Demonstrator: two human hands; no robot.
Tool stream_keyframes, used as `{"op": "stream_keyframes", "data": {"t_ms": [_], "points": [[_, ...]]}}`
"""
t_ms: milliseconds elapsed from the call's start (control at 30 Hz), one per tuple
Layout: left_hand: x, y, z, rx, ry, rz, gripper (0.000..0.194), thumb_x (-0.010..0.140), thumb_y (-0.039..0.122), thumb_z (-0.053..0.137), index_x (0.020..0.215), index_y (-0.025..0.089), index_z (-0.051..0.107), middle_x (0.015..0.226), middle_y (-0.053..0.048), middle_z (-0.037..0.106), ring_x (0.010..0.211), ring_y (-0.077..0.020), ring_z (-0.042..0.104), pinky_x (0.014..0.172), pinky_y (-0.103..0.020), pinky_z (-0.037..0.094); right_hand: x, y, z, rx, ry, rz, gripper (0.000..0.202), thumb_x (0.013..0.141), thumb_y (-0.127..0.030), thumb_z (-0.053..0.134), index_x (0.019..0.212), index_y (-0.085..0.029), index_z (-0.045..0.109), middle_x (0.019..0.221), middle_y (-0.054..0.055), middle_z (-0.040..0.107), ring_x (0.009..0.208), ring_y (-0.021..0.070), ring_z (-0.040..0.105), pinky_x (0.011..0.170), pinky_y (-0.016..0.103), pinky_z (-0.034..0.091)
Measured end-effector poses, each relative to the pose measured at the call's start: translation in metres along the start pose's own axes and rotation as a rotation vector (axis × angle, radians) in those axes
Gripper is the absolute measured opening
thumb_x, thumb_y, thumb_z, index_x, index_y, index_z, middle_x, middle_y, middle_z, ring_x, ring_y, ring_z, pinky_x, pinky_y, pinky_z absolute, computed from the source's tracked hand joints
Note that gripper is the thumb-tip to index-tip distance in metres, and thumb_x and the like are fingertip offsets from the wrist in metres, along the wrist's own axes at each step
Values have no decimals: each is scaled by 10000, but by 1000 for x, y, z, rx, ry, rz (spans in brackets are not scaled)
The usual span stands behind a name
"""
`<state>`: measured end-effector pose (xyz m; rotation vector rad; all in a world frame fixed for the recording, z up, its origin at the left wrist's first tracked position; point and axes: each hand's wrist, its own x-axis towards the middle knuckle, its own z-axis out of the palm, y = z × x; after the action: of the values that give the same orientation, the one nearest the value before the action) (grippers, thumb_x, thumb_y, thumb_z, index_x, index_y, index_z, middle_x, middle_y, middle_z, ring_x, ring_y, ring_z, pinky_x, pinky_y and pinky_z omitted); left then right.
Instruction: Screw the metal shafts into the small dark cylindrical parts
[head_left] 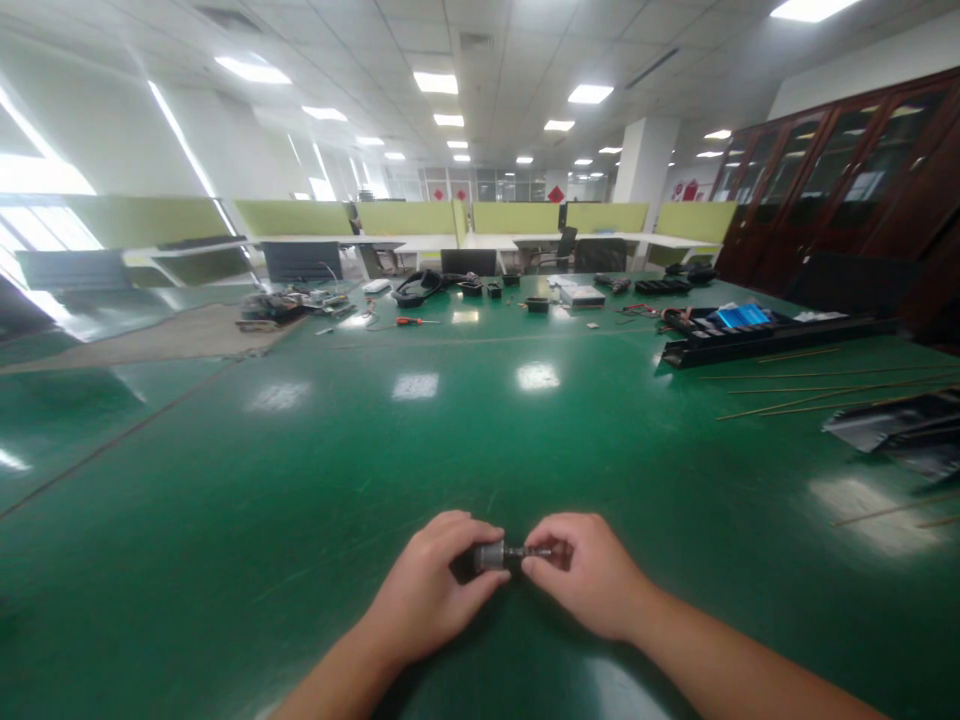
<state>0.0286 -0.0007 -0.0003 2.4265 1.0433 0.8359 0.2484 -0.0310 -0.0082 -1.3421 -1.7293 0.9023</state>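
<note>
Near the front of the green table (465,440), my left hand (442,580) is closed around a short grey metal cylinder (491,556). A thin dark shaft (517,552) sticks out from the cylinder's right end. My right hand (589,572) pinches the far end of this shaft between thumb and fingers. The cylinder and shaft lie in one line, roughly level, between the two hands. Whether shaft and cylinder are one piece cannot be made out. The fingers hide part of both.
An orange screwdriver (409,321) lies farther back. Electronic parts (292,303) are at the back left, small black boxes (537,304) at the back middle. On the right are a black tray (720,345) with a blue item (742,316) and thin rods (795,404).
</note>
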Motion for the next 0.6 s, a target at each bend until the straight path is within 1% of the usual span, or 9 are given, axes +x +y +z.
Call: {"op": "stream_keyframes", "data": {"t_ms": [333, 500, 600], "points": [[1, 1, -1, -16, 4, -6, 235, 800, 231, 742, 1028, 255, 690, 967, -17, 720, 923, -215, 663, 845, -355, 522, 0, -1, -1, 8, 15, 11, 57, 755, -160, 670, 743, -166, 725, 618, -14, 637, 564, 122, 545, 533, 208, 374], [0, 1, -3, -20, 25, -2, 226, 804, 238, 737, 1025, 246, 692, 946, -26, 716, 893, -208, 666, 817, -340, 530, -1, 0, 0, 31, 12, 25, 65, 762, -162, 656, 750, -161, 720, 609, -19, 620, 556, 117, 535, 525, 203, 372], [1, 1, -4, -15, 30, 9, 217, 811, 246, 728, 1025, 239, 693, 950, -35, 717, 902, -211, 667, 826, -340, 533, -1, 0, 0, 40, 11, 23, 64, 765, -161, 653, 756, -159, 716, 606, -23, 610, 554, 114, 527, 522, 201, 371]]}}
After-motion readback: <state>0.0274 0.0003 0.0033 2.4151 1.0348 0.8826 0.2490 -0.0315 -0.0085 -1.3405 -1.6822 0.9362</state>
